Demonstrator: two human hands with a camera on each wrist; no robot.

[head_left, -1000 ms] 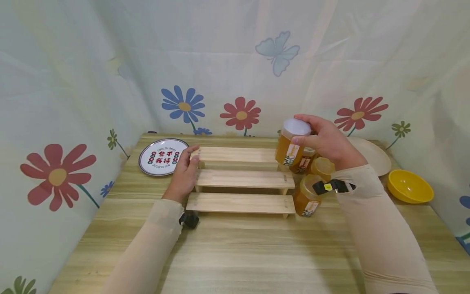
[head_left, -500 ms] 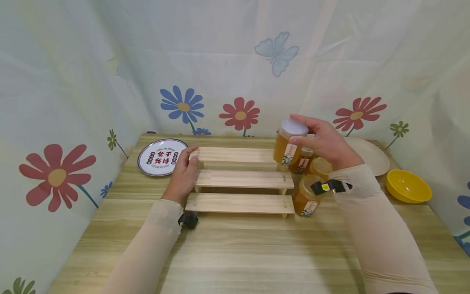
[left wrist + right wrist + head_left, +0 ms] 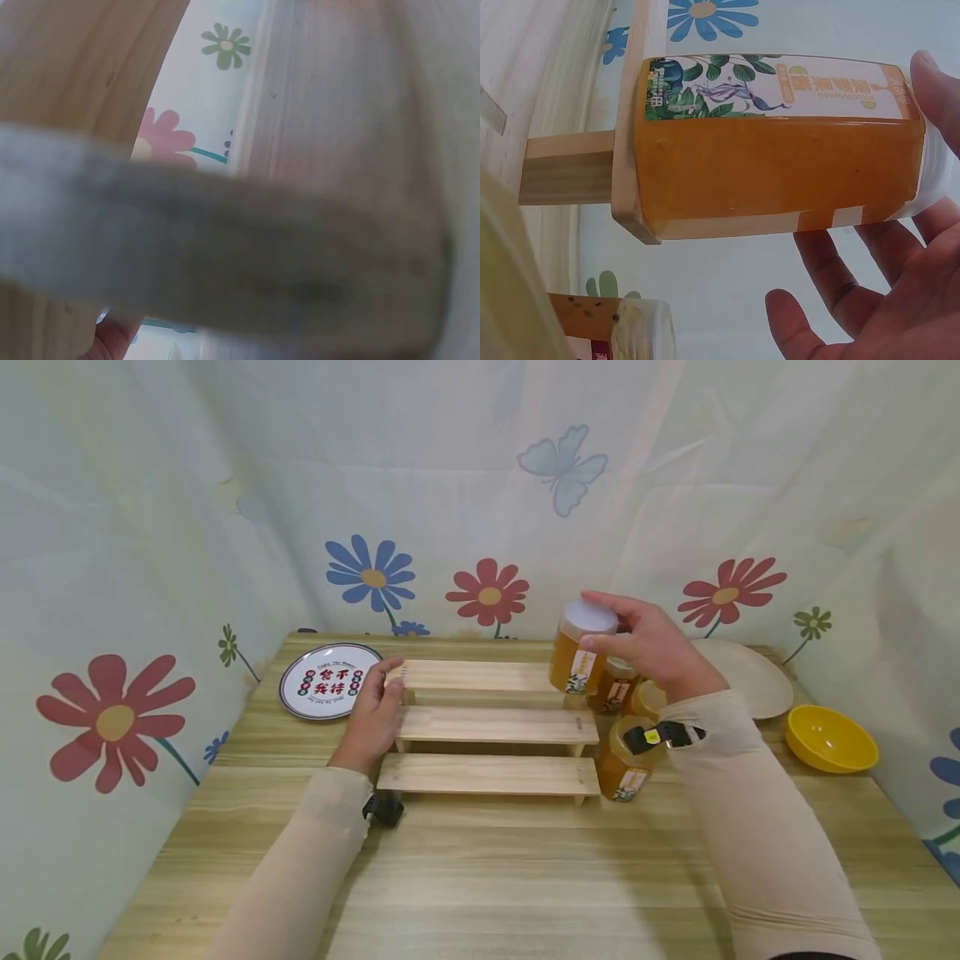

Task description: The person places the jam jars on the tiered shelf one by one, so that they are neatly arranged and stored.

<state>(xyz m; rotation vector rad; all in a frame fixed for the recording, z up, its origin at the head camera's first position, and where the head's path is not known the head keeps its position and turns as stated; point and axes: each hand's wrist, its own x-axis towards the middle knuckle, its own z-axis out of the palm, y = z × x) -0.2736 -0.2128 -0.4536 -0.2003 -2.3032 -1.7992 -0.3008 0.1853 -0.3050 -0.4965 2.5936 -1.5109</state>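
My right hand [image 3: 660, 647] grips a honey jar [image 3: 573, 668] by its white lid, thumb on the near side. The jar stands upright, amber inside with a printed label. In the right wrist view its base [image 3: 649, 172] is right at the end of the rack's top board [image 3: 634, 225]. My left hand [image 3: 375, 714] holds the left end of the top tier of a three-tier wooden rack [image 3: 491, 725]. A fingertip [image 3: 112, 337] shows beside the blurred wood in the left wrist view.
Several more jars stand along the rack's right side, one amber jar [image 3: 626, 768] nearest the front. A printed white plate [image 3: 322, 681] lies on the left. To the right are a beige plate [image 3: 761, 681] and a yellow bowl [image 3: 832, 739]. A flowered curtain [image 3: 420, 485] hangs behind.
My right hand has carried the honey jar slightly left, over the right end of the rack's top tier. My left hand keeps its hold on the rack.
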